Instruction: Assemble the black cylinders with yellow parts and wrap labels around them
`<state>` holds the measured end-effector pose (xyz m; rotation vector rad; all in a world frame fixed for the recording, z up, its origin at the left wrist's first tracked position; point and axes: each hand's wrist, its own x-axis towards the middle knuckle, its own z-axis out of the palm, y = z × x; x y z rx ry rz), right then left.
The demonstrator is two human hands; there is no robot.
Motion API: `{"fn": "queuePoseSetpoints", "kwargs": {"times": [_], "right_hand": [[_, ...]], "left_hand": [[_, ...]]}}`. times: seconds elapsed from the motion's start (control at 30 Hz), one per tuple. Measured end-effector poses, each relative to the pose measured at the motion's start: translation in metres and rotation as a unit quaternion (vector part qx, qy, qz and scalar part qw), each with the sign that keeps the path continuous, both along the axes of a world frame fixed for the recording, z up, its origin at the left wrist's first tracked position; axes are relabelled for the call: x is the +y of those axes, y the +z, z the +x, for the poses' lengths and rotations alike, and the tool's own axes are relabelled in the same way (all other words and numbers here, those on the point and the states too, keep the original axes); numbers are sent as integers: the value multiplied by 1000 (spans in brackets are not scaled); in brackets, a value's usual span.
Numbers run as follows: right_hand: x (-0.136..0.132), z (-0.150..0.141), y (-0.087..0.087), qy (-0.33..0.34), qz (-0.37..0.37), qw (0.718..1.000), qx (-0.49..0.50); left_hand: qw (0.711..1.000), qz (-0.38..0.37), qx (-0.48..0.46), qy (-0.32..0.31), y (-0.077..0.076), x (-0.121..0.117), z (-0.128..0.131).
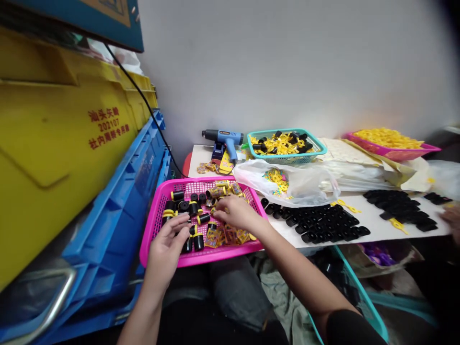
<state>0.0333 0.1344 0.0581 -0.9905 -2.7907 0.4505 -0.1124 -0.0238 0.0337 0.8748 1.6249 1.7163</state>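
Note:
A pink plastic basket (151, 235) holds black cylinders with yellow rims (198, 241) and small printed yellow-and-purple packets (212, 237). Over its left front side is my left hand (168, 242), its fingers loosely curved, with a gap between thumb and forefinger. Nothing shows in that hand, and black cylinders lie just beyond its fingertips. My right hand (237, 212) reaches into the basket from the right, fingers bent down and drawn together among the pieces. Whatever those fingertips grip is hidden. Shrink-wrapped printed cylinders (217, 192) lie close by, towards the back.
Rows of black cylinders (319, 223) lie on the white table (280, 235). Behind are a blue heat gun (230, 139), a teal basket (287, 157), a plastic bag (247, 175) and a pink tray (398, 152). Yellow (53, 143) and blue crates (118, 191) wall the left. Another person's hand (451, 218) shows far right.

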Motion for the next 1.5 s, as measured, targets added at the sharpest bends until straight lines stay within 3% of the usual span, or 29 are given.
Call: {"fn": "queuePoseSetpoints", "kwargs": {"times": [0.1, 0.2, 0.3, 0.43, 0.53, 0.63, 0.73, 0.87, 0.97, 1.03, 1.13, 1.23, 1.3, 1.4, 1.5], "right_hand": [[-22, -8, -19, 57, 9, 996, -73], [-26, -13, -25, 74, -3, 994, -81], [-21, -10, -11, 101, -44, 992, -60], [-25, -4, 16, 163, -198, 963, 80], [-35, -6, 20, 110, -308, 918, 225], [-44, -12, 9, 34, -360, 895, 262], [-48, -16, 1, 2, -301, 918, 260], [-45, -17, 9, 46, -179, 962, 201], [-34, -16, 12, 73, -133, 975, 162], [-24, -17, 6, 105, -64, 989, 78], [-14, -21, -14, 186, 28, 977, -96], [-9, -24, -27, 229, 54, 962, -138], [-7, -21, -26, 235, 26, 967, -97], [-5, -6, -14, 165, -114, 976, 84], [-11, 11, -4, 102, -273, 909, 297]], "left_hand": [[1000, -15, -16, 7, 0, 0, -1], [1000, -23, -14, -1, -1, 2, -2], [999, -40, 1, -18, -2, 4, -2], [989, -94, 7, -115, -3, 9, 1], [993, -72, -43, -78, -4, 11, 5], [993, -40, -109, -20, -2, 12, 9], [991, -41, -120, -35, 5, 10, 10], [995, -42, -88, -35, 16, 9, 4], [997, -43, -61, -13, 14, 9, -4], [998, -41, -38, 11, 9, 9, -8], [998, -55, -3, 28, 2, 7, -11], [996, -71, 31, 46, 0, 5, -12], [995, -74, 43, 60, -1, 2, -14], [995, -65, 40, 61, -3, -1, -18], [997, -51, 30, 39, -5, -2, -20]]}}
